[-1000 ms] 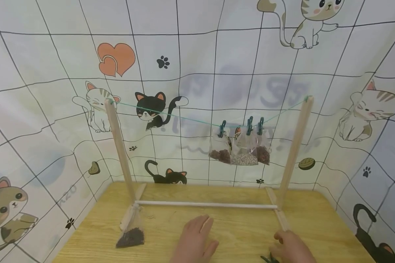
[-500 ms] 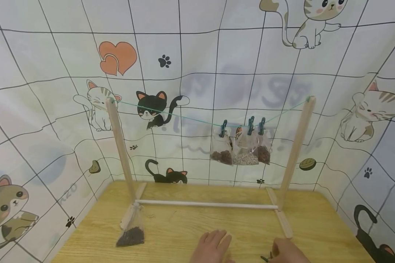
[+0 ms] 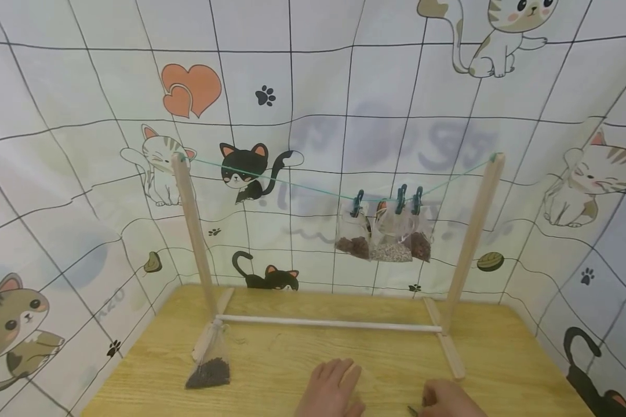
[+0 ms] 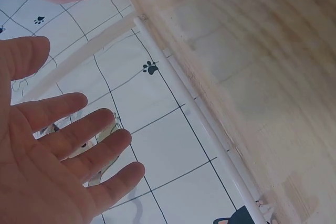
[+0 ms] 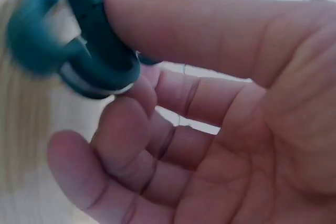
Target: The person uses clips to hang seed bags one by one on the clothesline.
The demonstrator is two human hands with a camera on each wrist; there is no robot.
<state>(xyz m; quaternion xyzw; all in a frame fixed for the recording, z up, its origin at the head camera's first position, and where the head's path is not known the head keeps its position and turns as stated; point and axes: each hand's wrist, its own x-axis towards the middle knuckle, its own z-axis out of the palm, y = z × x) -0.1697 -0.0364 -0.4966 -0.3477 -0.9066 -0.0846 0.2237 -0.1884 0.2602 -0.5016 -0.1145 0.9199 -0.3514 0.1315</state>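
Note:
My right hand (image 3: 448,399) pinches a dark green clothespin (image 5: 105,40) between thumb and fingers, low over the front of the table. My left hand (image 3: 330,389) is spread with straight fingers just to its left and holds nothing; the left wrist view shows its open palm (image 4: 47,150). Three clear bags hang from a thin green line (image 3: 292,184) by green clothespins (image 3: 357,204): one with reddish-brown bits (image 3: 353,247), one with pale grains (image 3: 391,251), one with brown bits (image 3: 421,247). A tied bag of dark grains (image 3: 210,372) sits on the table at left.
The line runs between a left wooden post (image 3: 194,237) and a right wooden post (image 3: 473,243), joined low by a white rod (image 3: 323,322). The right foot (image 3: 451,354) extends toward my right hand. Behind the wooden table (image 3: 281,353) hangs a cat-print cloth (image 3: 313,87).
My left hand has drawn back toward the front edge and shifted right, nearer the right hand. The right hand, with the clothespin, has moved slightly lower. The hanging bags stay on the line.

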